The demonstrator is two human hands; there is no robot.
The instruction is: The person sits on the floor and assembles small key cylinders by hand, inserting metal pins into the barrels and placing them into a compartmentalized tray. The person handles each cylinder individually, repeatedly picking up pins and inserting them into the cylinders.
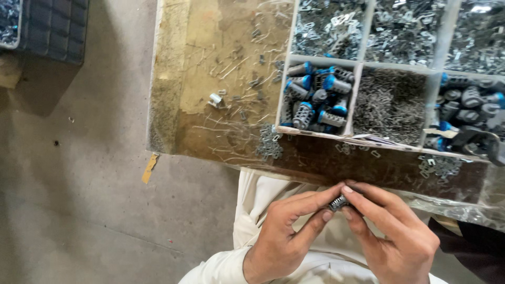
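My left hand [286, 231] and my right hand [392, 231] meet in front of me, just below the workbench edge. Between their fingertips they pinch one small grey ribbed metal cylinder [338, 202]; most of it is hidden by the fingers. Straight beyond the hands stands a divided tray [356, 100]. One compartment holds several grey cylinders with blue ends [318, 100]. The compartment to its right holds a heap of thin metal pins [390, 105].
The workbench top [221, 79] is covered in clear plastic film and strewn with small metal clips [269, 143] and loose pins. Upper tray compartments hold shiny stamped metal pieces [404, 29]. More blue-ended cylinders [465, 102] fill the right compartment. Concrete floor [79, 173] lies left.
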